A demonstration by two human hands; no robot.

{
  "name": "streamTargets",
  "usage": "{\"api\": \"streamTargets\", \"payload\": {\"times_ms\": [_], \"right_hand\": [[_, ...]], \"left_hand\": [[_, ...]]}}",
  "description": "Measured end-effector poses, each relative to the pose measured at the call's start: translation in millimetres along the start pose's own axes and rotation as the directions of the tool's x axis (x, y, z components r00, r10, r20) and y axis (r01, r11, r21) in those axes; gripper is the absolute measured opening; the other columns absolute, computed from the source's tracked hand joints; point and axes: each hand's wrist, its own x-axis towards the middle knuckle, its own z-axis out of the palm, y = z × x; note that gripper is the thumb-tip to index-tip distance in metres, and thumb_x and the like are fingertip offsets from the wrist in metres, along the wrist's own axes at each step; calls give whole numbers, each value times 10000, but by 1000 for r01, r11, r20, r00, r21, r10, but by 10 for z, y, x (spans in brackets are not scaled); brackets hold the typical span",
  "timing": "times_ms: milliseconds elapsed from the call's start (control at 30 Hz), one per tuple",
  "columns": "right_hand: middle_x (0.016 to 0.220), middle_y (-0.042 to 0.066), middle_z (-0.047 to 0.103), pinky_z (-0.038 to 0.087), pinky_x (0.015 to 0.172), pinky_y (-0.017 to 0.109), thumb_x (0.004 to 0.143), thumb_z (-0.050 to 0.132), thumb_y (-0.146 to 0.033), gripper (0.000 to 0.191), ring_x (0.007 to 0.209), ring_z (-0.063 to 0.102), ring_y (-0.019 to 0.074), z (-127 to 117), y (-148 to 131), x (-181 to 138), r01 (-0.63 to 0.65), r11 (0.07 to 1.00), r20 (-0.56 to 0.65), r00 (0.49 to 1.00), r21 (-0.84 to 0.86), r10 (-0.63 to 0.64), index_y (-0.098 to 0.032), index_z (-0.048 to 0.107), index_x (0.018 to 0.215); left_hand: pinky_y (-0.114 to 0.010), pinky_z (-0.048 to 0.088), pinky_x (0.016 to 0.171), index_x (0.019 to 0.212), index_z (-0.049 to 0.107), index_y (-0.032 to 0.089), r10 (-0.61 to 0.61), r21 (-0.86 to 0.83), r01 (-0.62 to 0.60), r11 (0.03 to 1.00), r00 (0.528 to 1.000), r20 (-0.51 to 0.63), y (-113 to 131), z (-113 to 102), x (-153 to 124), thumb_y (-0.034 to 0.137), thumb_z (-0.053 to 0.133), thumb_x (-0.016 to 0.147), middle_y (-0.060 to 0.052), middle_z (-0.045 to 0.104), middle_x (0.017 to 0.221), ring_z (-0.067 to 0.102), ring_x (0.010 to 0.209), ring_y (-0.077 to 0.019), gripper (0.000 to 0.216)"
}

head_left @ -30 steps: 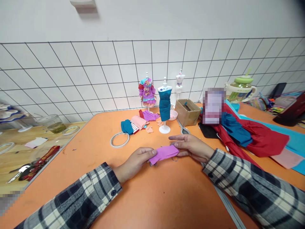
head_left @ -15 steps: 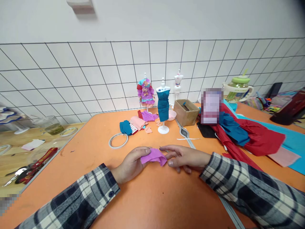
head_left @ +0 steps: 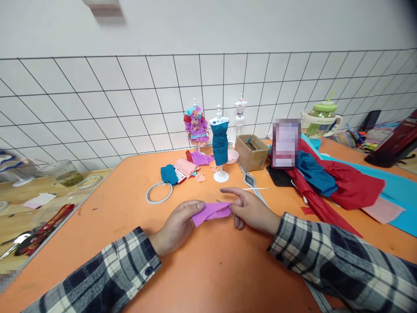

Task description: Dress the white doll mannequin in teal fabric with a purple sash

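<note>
I have the purple fabric strip [head_left: 211, 211] held between both hands just above the orange table [head_left: 208, 269], in front of me and near the table's middle. Its long axis runs left to right, tilted slightly upward toward the right end. My left hand [head_left: 177, 224] has the left end: thumb and fingers are closed together on the cloth, pinching it. My right hand [head_left: 249, 209] has the right end, thumb and lower fingers clamped on the cloth, while the index finger points out straight to the left above the strip and does not touch it. Both hands are at equal reach; the strip spans the gap between them, so neither is nearer. Beyond the strip, well apart, lie a tape ring [head_left: 159, 192] and the teal-dressed mannequin [head_left: 220, 143]. A thin metal object shows behind the right fingers; I cannot tell what it is.
</note>
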Motion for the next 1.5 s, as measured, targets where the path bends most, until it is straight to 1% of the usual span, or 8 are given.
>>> {"api": "streamTargets", "payload": {"times_ms": [400,633,800,967,1133,1267,1400,1500], "right_hand": [[645,30,689,544,436,195,865,566,-210,334,489,634,105,-161,0,105,8,949,-45,999,314,6,-145,665,1177],[873,103,745,597,555,232,780,649,-243,322,811,721,199,-211,-17,65,89,855,-69,996,511,-62,-133,717,1074],[814,76,738,595,602,259,734,721,-424,350,720,700,176,-222,-3,100,172,913,-186,977,370,-108,-139,757,934],[827,43,727,585,596,247,697,768,-371,313,709,672,146,-212,3,148,166,948,-306,949,271,-78,-167,752,934],[845,20,698,562,546,214,705,761,-277,314,710,654,127,-232,3,145,166,953,-310,947,255,-82,-186,714,1002],[847,0,679,558,577,207,694,768,-242,404,731,659,118,-233,-22,123,169,926,-268,960,339,-78,-203,658,1081],[849,-4,677,556,613,225,675,783,-244,458,723,661,117,-207,-46,96,166,903,-235,969,397,-74,-201,614,1098],[812,-8,668,542,623,248,677,779,-262,446,685,644,118,-163,-57,73,191,912,-203,971,363,-123,-190,606,1081]], "left_hand": [[-282,432,726,734,684,125,-62,28,63,998,998,-21,-40,-65,18,364,678,808,-51,624,721,544,736,-170,250],[-256,406,697,745,693,123,-17,145,17,989,1000,-1,-11,-30,10,365,645,841,-51,629,726,533,718,-154,265],[-267,415,721,706,675,138,-60,105,57,993,998,18,-22,-26,21,371,656,831,-34,608,702,538,717,-158,265],[-288,403,769,770,710,133,-46,300,27,954,997,59,-10,-47,14,408,595,874,-64,658,770,556,781,-186,316],[-271,389,737,769,693,145,-25,463,-37,885,992,126,10,-40,26,425,538,913,-37,634,761,517,741,-159,351],[-286,422,714,698,584,167,69,552,-62,831,998,8,-45,-71,81,498,453,938,-14,570,706,511,703,-159,429],[-382,444,926,1068,556,199,258,729,-39,683,947,-191,-100,-155,126,510,503,915,-83,585,1139,552,1060,-235,350],[-477,317,1108,1345,396,243,414,827,-133,547,901,-129,-74,-144,99,533,484,924,-122,390,1445,364,1353,-271,519]]}}
